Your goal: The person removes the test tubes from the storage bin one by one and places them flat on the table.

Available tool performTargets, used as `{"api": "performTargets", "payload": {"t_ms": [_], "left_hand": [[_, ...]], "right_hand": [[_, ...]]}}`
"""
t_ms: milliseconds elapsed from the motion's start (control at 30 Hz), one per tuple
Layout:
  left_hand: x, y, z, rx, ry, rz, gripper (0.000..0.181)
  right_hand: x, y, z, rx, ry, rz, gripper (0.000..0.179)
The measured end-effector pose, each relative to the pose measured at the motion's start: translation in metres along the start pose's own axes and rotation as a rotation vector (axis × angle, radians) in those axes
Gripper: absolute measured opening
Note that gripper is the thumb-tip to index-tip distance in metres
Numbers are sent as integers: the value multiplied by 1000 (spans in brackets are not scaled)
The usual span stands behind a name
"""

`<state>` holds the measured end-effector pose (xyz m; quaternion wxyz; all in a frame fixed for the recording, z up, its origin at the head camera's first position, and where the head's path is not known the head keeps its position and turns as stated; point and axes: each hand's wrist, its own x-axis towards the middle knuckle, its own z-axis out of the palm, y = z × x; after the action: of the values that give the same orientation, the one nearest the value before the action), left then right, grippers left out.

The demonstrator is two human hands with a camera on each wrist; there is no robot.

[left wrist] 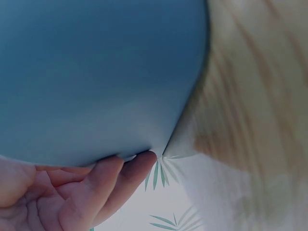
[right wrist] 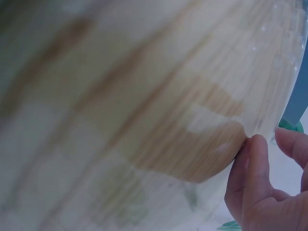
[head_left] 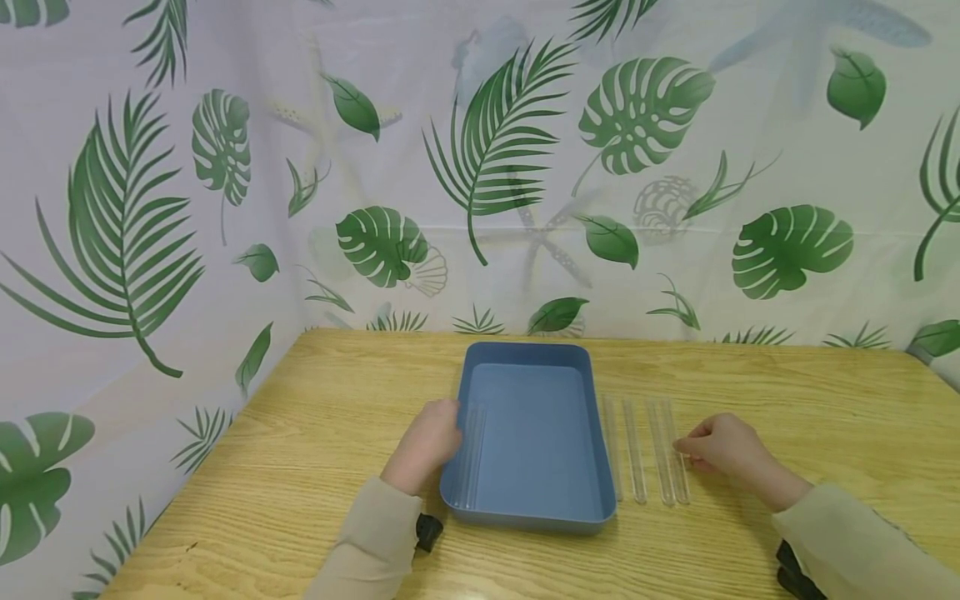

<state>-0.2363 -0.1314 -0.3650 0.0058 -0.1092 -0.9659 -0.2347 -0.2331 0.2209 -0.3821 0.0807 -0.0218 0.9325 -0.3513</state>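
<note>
Got a white cloth (head_left: 45, 142) with big green leaves along the far left, and running across the back too, just behind a wood-grain table (head_left: 322, 400). Heading right, can spot a beige left sleeve (head_left: 371, 529), plus a black gadget (head_left: 428, 532) by its cuff. Then the left hand (head_left: 427, 442), with fingers bent over the left rim of a blue tray (head_left: 536, 433) and holding on there. Can't really make out the thumb, even from the left wrist view.

Inside the tray, right beside the left hand: some clear tubes (head_left: 470, 458), lying lengthwise along the left wall. Hard to count, being so see-through.

Past the tray's right side, four more clear tubes (head_left: 634, 450), lying on the table in a row, roughly lengthwise, the first just beside the tray wall and the last two close together.

At the end tube (head_left: 682, 487) of that row, the right hand (head_left: 723, 450), thumb and fingers narrow, fingertips right at the tube. Can't tell whether pinching it or only touching. Farther right, just a beige right sleeve (head_left: 862, 533) with a dark gadget (head_left: 797, 575) under the cuff.
</note>
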Motion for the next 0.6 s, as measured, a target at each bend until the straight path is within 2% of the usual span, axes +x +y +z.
{"api": "performTargets", "payload": {"t_ms": [133,333,600], "left_hand": [[0,-1,1,1,2,10,17],[0,0,0,-5,-1,-9,17],[0,-1,2,36,23,25,16]], "right_hand": [[-1,-1,0,-2,1,-1,26],[-1,-1,-1,9,-1,1,27],[0,-5,-7,66,-13,33,36]]}}
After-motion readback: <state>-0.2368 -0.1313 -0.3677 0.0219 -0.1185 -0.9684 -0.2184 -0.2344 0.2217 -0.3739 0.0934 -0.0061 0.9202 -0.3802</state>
